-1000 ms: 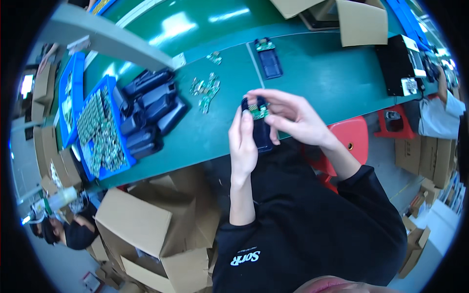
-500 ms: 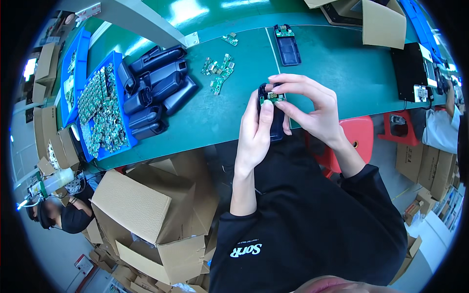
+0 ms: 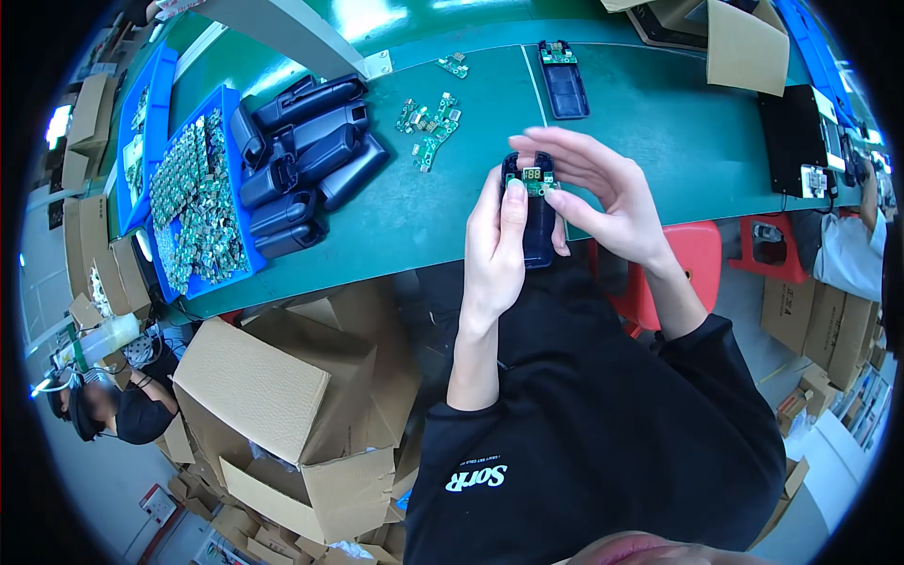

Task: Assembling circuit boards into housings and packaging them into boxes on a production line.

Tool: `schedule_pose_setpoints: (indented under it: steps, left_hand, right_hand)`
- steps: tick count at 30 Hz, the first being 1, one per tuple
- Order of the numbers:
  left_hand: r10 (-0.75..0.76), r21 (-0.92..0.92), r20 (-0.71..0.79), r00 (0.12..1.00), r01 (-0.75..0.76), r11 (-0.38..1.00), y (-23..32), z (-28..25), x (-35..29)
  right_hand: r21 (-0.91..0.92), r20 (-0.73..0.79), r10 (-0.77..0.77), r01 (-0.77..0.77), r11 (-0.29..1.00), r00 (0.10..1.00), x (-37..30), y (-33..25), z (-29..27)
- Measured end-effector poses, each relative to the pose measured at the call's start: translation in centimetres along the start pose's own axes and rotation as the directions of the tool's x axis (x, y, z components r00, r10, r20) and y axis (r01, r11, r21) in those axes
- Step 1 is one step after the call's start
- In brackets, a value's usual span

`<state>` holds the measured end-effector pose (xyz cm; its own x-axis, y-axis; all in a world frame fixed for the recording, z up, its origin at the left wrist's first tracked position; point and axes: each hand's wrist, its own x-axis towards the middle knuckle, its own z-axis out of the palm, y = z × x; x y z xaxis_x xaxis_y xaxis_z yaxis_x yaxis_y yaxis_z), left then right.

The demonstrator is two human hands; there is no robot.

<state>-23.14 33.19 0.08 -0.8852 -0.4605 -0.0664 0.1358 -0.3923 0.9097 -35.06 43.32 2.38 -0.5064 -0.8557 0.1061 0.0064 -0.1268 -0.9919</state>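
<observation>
My left hand (image 3: 494, 247) grips a dark plastic casing (image 3: 538, 234) at the table's front edge, its thumb lying on the left side of the casing's top end. A small green circuit board (image 3: 543, 186) with a digit display sits in that end of the casing. My right hand (image 3: 612, 198) is beside it, fingers stretched out and apart from the thumb. The right thumb tip is at the board's right edge; whether it touches cannot be told. Farther back on the table lies another dark casing (image 3: 565, 91) with a board at its top.
Loose circuit boards (image 3: 435, 132) lie left of my hands. Stacked dark casings (image 3: 320, 151) stand beside a blue bin (image 3: 247, 226) full of boards. A metal post (image 3: 292, 33) rises behind. A black device (image 3: 791, 141) is at the right; open cartons (image 3: 254, 386) stand below the table.
The fingers of my right hand have lifted off the board and straightened, uncovering the display. My left hand keeps its hold on the casing. The whole view has shifted slightly.
</observation>
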Motion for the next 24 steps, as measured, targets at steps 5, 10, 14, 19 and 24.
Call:
schedule_pose_setpoints:
  steps: [5, 10, 14, 19, 24]
  left_hand:
    - [-0.004, -0.1, -0.012, 1.0, 0.003, 0.995, 0.4, 0.2, -0.2]
    - [-0.001, -0.049, 0.0, 1.0, 0.001, 0.999, 0.6, 0.4, -0.2]
    - [-0.009, 0.014, -0.006, 1.0, 0.009, 1.0, 0.5, 0.5, -0.2]
    - [-0.05, -0.023, -0.024, 0.998, 0.05, 0.998, -0.1, 0.3, 0.0]
    - [-0.129, -0.187, -0.004, 0.992, 0.126, 0.974, -1.7, -0.6, 0.7]
  right_hand:
    - [0.201, 0.156, 0.139, -0.17, 0.965, 0.978, -0.1, 0.5, -0.6]
    - [0.264, 0.117, 0.119, -0.146, 0.953, 0.986, -0.2, 0.9, -0.6]
    - [0.212, 0.078, 0.133, -0.147, 0.966, 0.988, -0.4, 0.9, -0.7]
    - [0.13, 0.061, 0.155, -0.162, 0.978, 0.986, -0.1, 1.5, -0.7]
    - [-0.011, 0.021, 0.282, -0.282, 0.959, 0.959, 0.5, 1.4, -0.6]
